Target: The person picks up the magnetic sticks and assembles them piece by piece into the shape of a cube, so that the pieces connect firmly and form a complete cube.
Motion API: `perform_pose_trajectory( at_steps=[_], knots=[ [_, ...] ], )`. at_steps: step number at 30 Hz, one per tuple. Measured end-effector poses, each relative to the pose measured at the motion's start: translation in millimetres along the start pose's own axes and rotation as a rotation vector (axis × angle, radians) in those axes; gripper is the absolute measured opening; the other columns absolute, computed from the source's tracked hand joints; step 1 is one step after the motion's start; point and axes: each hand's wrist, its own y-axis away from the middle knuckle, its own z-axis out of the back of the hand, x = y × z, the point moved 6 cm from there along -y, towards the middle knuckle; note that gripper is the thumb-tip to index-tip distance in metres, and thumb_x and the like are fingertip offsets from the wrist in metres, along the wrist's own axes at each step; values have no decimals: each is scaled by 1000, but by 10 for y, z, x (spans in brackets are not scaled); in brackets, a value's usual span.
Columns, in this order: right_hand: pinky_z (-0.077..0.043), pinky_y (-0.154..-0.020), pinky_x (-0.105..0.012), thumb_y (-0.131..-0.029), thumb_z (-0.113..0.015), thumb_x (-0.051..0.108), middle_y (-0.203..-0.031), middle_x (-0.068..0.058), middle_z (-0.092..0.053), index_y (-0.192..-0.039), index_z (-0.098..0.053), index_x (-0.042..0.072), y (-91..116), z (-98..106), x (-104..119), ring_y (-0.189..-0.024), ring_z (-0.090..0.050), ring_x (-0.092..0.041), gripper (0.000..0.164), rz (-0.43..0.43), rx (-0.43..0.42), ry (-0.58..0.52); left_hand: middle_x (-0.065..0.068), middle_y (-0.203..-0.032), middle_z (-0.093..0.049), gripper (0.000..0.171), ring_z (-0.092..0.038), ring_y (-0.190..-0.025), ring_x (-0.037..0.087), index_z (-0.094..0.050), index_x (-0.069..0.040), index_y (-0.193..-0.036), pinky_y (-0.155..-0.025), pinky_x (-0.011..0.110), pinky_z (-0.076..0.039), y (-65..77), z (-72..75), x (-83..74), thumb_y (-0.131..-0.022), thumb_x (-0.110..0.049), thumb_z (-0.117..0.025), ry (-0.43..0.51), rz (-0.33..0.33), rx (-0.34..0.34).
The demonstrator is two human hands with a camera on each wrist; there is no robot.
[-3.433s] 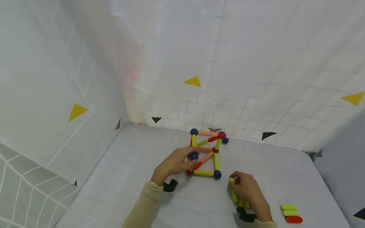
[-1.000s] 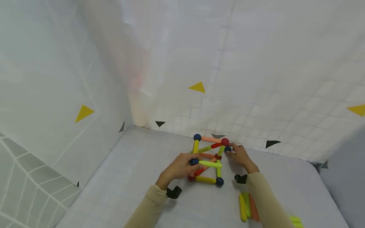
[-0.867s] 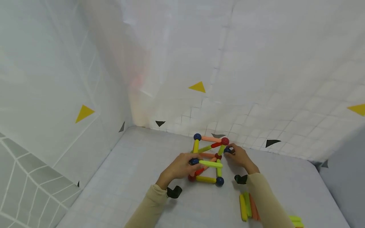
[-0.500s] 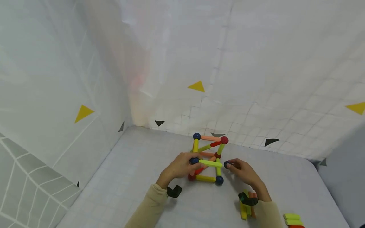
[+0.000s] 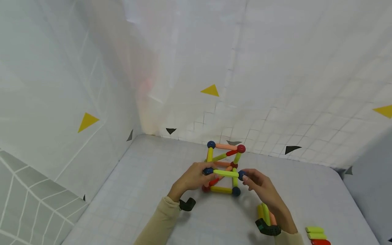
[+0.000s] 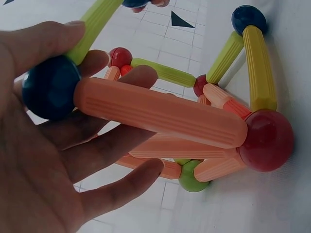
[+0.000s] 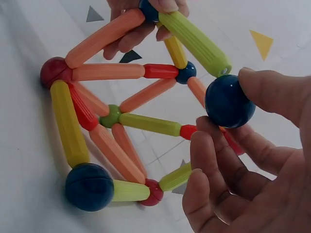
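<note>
A frame of magnetic rods and balls stands on the white table, its front edge a yellow rod (image 5: pixel 221 190) between a red ball (image 6: pixel 267 141) and a blue ball (image 5: pixel 235 191). My left hand (image 5: pixel 193 177) holds the blue ball (image 6: pixel 51 87) atop an upright orange rod (image 6: pixel 163 112), thumb against the lime rod (image 5: pixel 225 173) that extends rightward from it. Between thumb and fingers, my right hand (image 5: pixel 264 186) pinches another blue ball (image 7: pixel 230 101). This ball is right at the lime rod's far end, above the yellow front rod.
Loose yellow, lime and orange rods (image 5: pixel 265 213) lie beneath my right wrist. Farther right are two lime rods (image 5: pixel 315 230) and a red piece (image 5: pixel 321 242). A white sheet wall (image 5: pixel 183 102) rises close behind the frame.
The lime rod came onto the left-hand ball. My right hand picked up the blue ball behind the frame and brought it forward to the rod's end. My left hand stayed in place.
</note>
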Motion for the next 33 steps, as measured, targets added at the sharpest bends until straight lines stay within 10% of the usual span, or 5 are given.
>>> perform_pose_trajectory(
  at_steps=[11,16,22,29,33],
  knots=[
    [-60,-84,-32,-106,-67,35,-133,-18,-66,-148,-55,15,68,38,152,-109,-68,-24,49,113,-40,49,0,-86,-64,17,-68,-71,34,-72,-24,-120,-59,25,-50,7,52,-45,-105,-31,-69,-2,-3,-4],
    [-61,-86,-41,-102,-68,52,-133,-16,-69,-148,-55,13,181,203,7,-112,-68,-28,62,-61,-48,307,-1,-88,-61,17,-61,-64,19,-73,-22,-119,-57,24,-46,-19,38,-43,-104,-29,-70,18,-25,2],
    [-59,-72,-40,-88,-80,59,-93,-5,-72,-109,-70,4,403,303,-342,-81,-63,-20,60,-361,88,645,0,-88,-61,17,-57,-63,12,-72,-23,-119,-55,23,-45,-17,33,-27,-104,-31,-70,24,-24,-1],
    [-53,-64,-33,-82,-90,46,-79,-3,-67,-92,-75,4,442,98,-383,-71,-58,-20,45,-412,80,737,2,-92,-62,18,-66,-75,43,-72,-24,-121,-59,24,-49,-23,6,21,-105,-31,-69,85,-10,7],
    [-51,-63,-32,-87,-86,35,-79,-3,-66,-93,-75,2,395,-4,-365,-70,-57,-20,35,-367,45,712,-2,-85,-59,17,-60,-67,25,-73,-22,-118,-55,24,-43,-22,-7,41,-104,-31,-71,70,-23,-7]
  ],
)
